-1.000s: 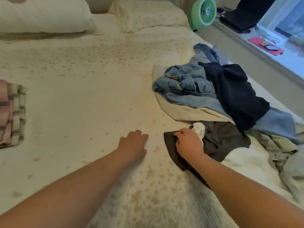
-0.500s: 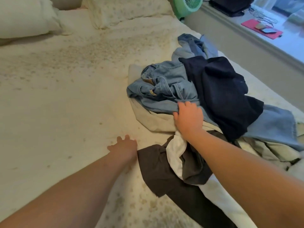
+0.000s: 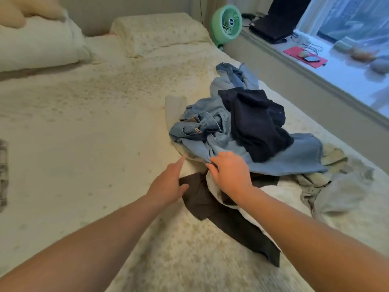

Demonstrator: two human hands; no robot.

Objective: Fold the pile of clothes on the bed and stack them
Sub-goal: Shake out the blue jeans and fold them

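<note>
Jeans (image 3: 242, 152) pinched by right hand (image 3: 230, 173) — left hand (image 3: 168, 183) open.

Two bare forearms enter from the lower edge, with no sleeve, watch, bracelet or ring on any part that shows. The left hand (image 3: 168, 186) has a slim outline with a long index finger and a short, rounded thumb. The right hand (image 3: 230, 173) looks broader across its back, its knuckles smooth, its fingernails hidden from this angle.
</note>
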